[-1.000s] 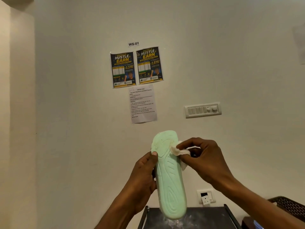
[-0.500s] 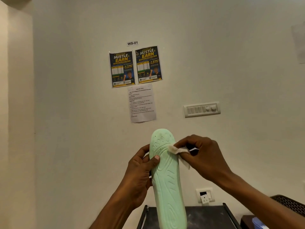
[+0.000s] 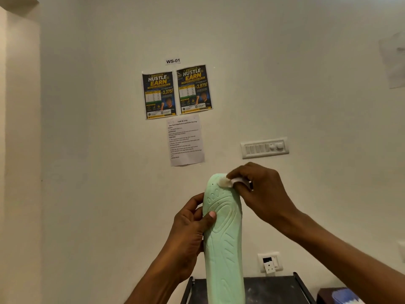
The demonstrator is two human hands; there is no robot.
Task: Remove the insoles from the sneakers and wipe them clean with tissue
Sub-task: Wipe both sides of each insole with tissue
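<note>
A pale green insole (image 3: pixel 224 242) stands upright in front of me, patterned underside facing me, toe end up. My left hand (image 3: pixel 190 229) grips its left edge, thumb pressed on the face. My right hand (image 3: pixel 260 191) pinches a small white wad of tissue (image 3: pixel 226 182) against the insole's toe end at the upper right. No sneakers are in view.
A dark shelf top (image 3: pixel 269 290) with raised rails lies below the insole. A blue and white object (image 3: pixel 345 296) sits at the lower right. The wall ahead carries posters (image 3: pixel 176 92), a printed sheet (image 3: pixel 185 140), a switch panel (image 3: pixel 264 148) and a socket (image 3: pixel 270 262).
My right hand has slid the tissue up the insole from the upper right edge to the toe end. The insole has dropped lower and tilted more upright.
</note>
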